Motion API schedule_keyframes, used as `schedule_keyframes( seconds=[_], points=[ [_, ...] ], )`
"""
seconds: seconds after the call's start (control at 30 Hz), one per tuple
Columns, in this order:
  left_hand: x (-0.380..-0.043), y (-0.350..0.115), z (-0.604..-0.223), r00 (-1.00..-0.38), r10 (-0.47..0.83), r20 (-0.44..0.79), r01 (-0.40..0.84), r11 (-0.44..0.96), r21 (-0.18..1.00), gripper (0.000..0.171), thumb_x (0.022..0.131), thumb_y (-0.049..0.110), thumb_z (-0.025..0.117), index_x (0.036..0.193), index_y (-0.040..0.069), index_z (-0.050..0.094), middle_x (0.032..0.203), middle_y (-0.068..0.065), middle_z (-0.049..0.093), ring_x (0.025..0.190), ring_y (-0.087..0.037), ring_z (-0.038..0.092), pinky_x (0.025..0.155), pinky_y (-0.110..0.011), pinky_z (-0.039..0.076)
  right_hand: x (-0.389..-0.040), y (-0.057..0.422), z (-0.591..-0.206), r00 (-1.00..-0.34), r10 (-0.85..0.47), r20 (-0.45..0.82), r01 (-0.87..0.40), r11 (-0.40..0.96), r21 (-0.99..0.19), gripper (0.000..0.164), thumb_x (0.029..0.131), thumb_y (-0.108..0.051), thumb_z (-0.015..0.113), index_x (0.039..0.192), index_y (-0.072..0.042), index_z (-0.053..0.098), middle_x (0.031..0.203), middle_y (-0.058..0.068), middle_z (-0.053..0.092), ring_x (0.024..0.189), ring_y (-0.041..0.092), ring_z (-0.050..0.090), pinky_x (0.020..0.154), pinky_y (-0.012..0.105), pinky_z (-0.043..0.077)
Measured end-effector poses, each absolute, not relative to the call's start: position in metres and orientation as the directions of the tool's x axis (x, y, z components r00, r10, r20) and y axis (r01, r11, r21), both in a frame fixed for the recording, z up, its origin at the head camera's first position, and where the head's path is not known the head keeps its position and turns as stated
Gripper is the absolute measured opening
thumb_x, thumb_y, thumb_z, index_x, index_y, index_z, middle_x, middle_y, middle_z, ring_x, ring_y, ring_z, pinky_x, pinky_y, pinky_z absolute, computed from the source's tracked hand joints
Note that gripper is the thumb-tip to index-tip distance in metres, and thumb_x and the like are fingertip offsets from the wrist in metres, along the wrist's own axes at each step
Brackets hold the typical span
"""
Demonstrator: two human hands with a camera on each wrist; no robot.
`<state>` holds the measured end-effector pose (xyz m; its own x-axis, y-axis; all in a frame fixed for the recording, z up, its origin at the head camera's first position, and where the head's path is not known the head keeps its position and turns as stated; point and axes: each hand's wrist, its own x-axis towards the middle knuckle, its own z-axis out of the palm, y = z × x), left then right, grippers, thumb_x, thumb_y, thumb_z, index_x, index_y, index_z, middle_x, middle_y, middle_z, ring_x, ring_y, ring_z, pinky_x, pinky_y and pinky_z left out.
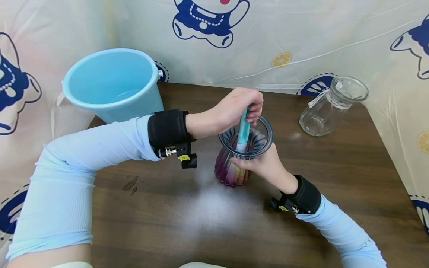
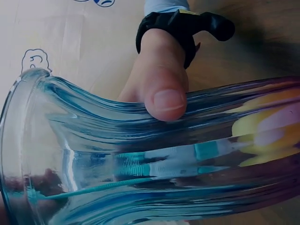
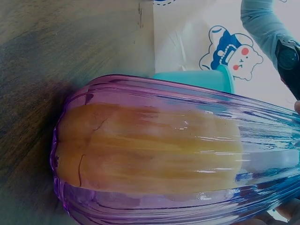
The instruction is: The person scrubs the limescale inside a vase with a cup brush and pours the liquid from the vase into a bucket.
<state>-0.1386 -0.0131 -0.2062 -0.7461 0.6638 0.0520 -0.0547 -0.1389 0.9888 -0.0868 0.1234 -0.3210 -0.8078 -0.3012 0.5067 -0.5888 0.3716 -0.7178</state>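
A ribbed glass vase (image 1: 231,173), purple low down and bluish toward its rim, stands on the table in the head view. My right hand (image 1: 268,167) grips its neck from the right, the thumb (image 2: 168,103) lying on the glass in the left wrist view. From above, my left hand (image 1: 239,109) grips the teal handle (image 1: 244,128) of a sponge bottle brush, which reaches down through the vase's mouth. Its yellow-orange sponge head (image 3: 150,150) shows through the purple wall in the right wrist view, inside the lower part of the vase.
A light blue bucket (image 1: 112,100) stands at the back left, behind my left forearm. At the back right is a clear glass bottle (image 1: 320,117) with a ribbon round its neck. Small wet marks (image 1: 130,183) lie on the brown table (image 1: 161,223). A patterned sheet (image 1: 301,41) hangs behind.
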Motion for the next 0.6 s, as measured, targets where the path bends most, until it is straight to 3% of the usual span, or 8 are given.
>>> schedule_keyframes(
  seconds=[0.3,0.6],
  points=[
    [-0.139,-0.021,-0.204,-0.725,0.665,0.178,0.040,-0.217,0.975,0.029,0.090,0.001,0.026,0.061,0.002,0.029,0.057,-0.005,0.027,0.052,-0.018,0.029,0.055,-0.026,0.031,-0.088,0.123,-0.321,-0.808,-0.298,0.509,-0.589,0.361,-0.723,0.056,0.055,-0.006,0.085,0.100,0.006,0.054,0.085,0.012,0.059,0.073,0.017,0.052,0.065,0.025,0.042],
    [-0.139,-0.021,-0.178,-0.730,0.656,0.192,0.018,-0.263,0.965,0.030,0.090,0.000,0.025,0.060,0.004,0.026,0.055,-0.003,0.025,0.049,-0.016,0.025,0.051,-0.025,0.027,-0.088,0.122,-0.322,-0.811,-0.299,0.503,-0.584,0.365,-0.725,0.056,0.056,-0.007,0.084,0.101,0.005,0.055,0.087,0.012,0.061,0.076,0.016,0.053,0.068,0.027,0.044]
  ],
)
